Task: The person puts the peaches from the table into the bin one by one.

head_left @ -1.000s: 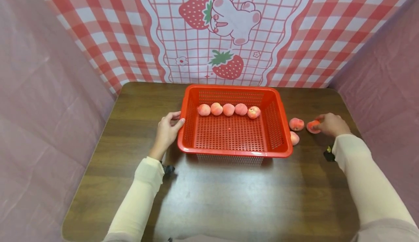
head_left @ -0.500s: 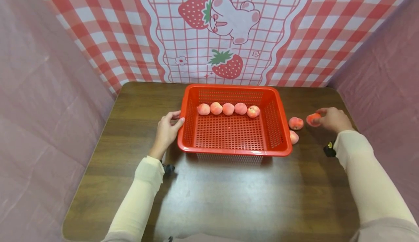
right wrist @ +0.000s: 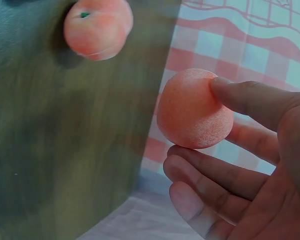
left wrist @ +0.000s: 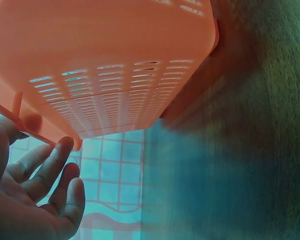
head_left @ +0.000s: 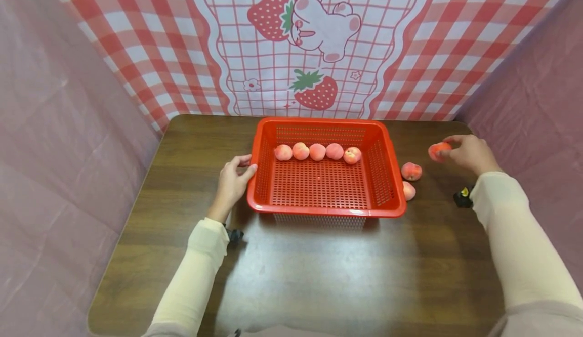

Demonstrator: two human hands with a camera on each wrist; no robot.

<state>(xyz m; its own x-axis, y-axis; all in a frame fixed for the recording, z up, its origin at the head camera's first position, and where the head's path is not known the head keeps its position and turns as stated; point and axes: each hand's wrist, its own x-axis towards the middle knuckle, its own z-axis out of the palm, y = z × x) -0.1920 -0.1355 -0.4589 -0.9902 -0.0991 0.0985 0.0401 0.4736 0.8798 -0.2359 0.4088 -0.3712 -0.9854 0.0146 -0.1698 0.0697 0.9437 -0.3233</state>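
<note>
You've got a round, orange-pink, fuzzy-skinned peach in your right hand, up off the bench near its far right corner. Thumb on one side, index finger behind; other fingers bent just below it, can't tell if they touch. A second blushed peach sits on the bench between your right hand and the basket; a third, paler peach is just beside the basket's right side, partly hidden by the rim. The basket is a red rectangular plastic one with slotted walls, upright mid-bench. Inside, five pink-orange peaches run in one row along the far wall. Your left hand pinches the basket's left rim, thumb against fingers; the outer fingers hang bent, clear of the wall. Cream long sleeves on both arms, a small black device at each wrist. Bench top is brown wood-grain, glare on your side. Behind it: red-and-white checked cloth with strawberry prints. Plain dusty-pink cloth on both sides.
</note>
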